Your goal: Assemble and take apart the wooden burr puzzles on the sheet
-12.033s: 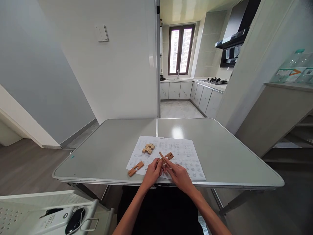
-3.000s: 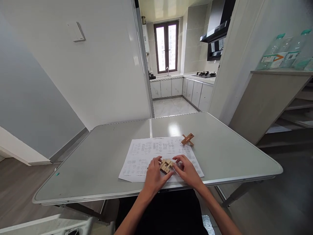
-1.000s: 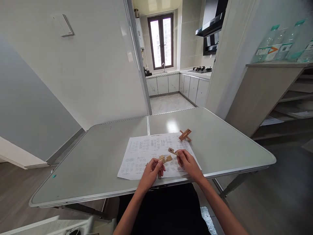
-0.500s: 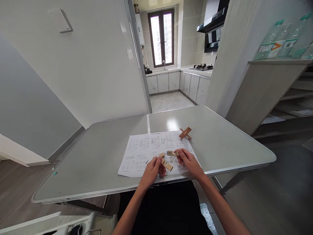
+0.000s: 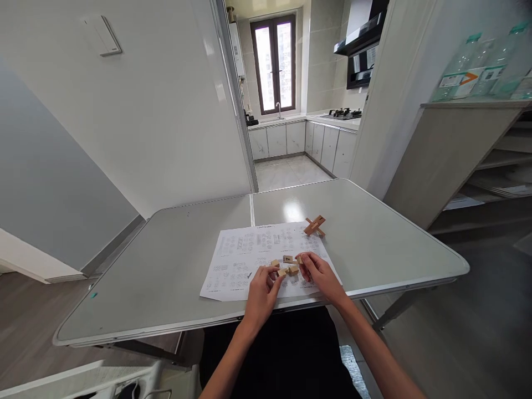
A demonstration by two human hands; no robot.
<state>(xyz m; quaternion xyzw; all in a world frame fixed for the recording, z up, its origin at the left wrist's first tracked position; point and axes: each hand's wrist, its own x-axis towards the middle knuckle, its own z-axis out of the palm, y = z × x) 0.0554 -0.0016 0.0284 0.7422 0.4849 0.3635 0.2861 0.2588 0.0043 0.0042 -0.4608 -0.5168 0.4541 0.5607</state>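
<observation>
Small wooden puzzle pieces (image 5: 285, 266) lie close together on a printed instruction sheet (image 5: 241, 260) near the front edge of a grey folding table (image 5: 166, 266). My left hand (image 5: 261, 288) pinches a piece at the left of the cluster. A flat piece with a dark mark, at the cluster's right, is gripped by the fingertips of my right hand (image 5: 320, 274). An assembled wooden cross (image 5: 315, 225) sits apart at the sheet's far right corner, touched by neither hand.
A white wall with a switch (image 5: 102, 36) rises behind the table. A doorway leads to a kitchen with a window (image 5: 276, 64). At the right stands a shelf unit (image 5: 469, 155) with plastic bottles (image 5: 477, 75) on top.
The block my hands held whole three seconds ago has come apart into separate pieces. In the last half second my left hand lowered its piece flat beside the others.
</observation>
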